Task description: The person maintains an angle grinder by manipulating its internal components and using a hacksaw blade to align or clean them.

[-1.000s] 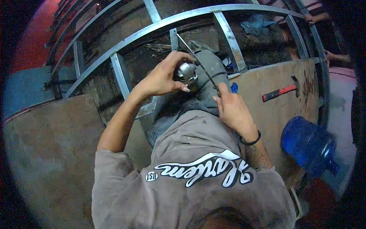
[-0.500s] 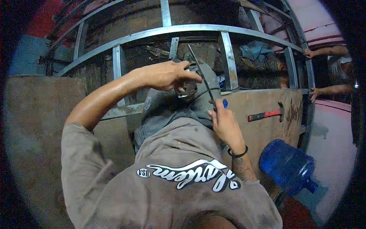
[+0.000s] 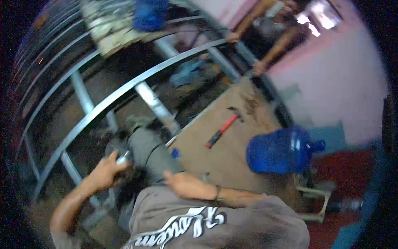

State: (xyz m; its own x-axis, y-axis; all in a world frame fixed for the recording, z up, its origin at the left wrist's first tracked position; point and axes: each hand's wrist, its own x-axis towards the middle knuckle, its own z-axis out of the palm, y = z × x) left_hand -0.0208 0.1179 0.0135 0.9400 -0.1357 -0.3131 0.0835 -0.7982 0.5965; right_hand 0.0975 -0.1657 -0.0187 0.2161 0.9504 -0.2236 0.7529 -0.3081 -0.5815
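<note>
Now lower, blurred — left hand [image 3: 103, 171] and right hand [image 3: 184, 184], view swung.

A curved frame of grey metal bars [image 3: 124, 93] spans the left and far side over dark ground. A brown board floor [image 3: 232, 153] lies at centre. A pale pink wall [image 3: 344, 79] rises on the right, with bright light [image 3: 319, 10] at its far top.
</note>
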